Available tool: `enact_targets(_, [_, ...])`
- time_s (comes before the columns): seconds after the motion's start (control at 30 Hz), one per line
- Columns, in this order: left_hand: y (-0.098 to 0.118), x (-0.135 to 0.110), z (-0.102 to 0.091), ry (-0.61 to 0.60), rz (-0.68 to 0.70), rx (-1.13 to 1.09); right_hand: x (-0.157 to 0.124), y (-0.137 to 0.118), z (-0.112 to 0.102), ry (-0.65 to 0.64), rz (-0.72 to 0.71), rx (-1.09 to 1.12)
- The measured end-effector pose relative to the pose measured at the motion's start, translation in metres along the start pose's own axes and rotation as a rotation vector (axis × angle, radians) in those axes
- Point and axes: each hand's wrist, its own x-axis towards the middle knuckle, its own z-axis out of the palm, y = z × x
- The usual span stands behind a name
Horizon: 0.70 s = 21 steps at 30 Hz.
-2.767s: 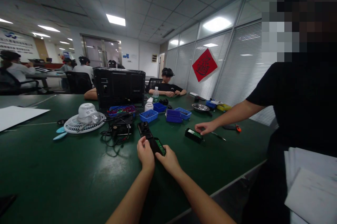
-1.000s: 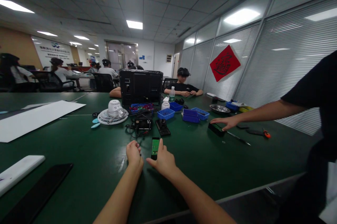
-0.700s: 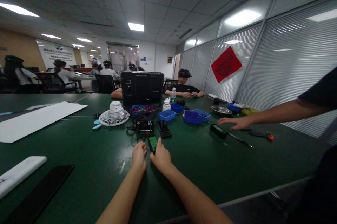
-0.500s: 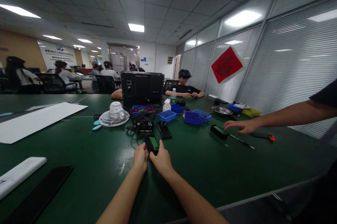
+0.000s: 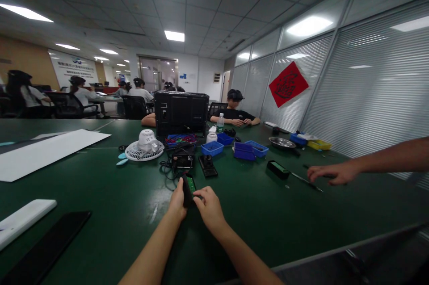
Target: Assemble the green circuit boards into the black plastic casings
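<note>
My left hand (image 5: 178, 200) is wrapped round a black case (image 5: 187, 190), tilted on its side above the green table. A green circuit board (image 5: 191, 183) shows in the case's open face, turned to the right. At the lower right edge of the board is my right hand (image 5: 209, 207), its fingers curled and thumb close to the index finger. What lies between those fingertips is too small to make out. Just beyond the case stand a black box with cables (image 5: 182, 161) and a black stand-like device (image 5: 208, 166).
A co-worker's hand (image 5: 330, 173) reaches in from the right over a screwdriver (image 5: 306, 181), near a second black case with a green board (image 5: 278, 169). Blue bins (image 5: 212, 148), a white fan (image 5: 145, 146) and a large black casing (image 5: 181, 114) stand farther back. White sheets (image 5: 53, 153) lie left.
The black case has been tipped onto its side in my left hand. My right hand has shifted off the case's near end to its right edge. The co-worker's hand moved right and nearer.
</note>
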Motion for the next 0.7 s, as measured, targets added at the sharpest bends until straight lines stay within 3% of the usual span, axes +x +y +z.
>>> enact_targets(0.33, [0.001, 0.001, -0.005, -0.011, 0.11, 0.15, 0.006, 0.014, 0.005, 0.076, -0.098, 0.214])
enact_targets(0.43, [0.003, 0.002, -0.005, 0.014, 0.119, 0.155, 0.01, 0.023, 0.005, 0.074, 0.056, 0.403])
enact_targets(0.57, [0.005, 0.001, -0.005, 0.03, 0.123, 0.186, 0.012, 0.029, 0.002, -0.04, 0.288, 0.648])
enact_targets(0.7, [0.001, 0.003, -0.007, 0.031, 0.284, 0.327, 0.01, 0.025, 0.002, -0.125, 0.444, 0.786])
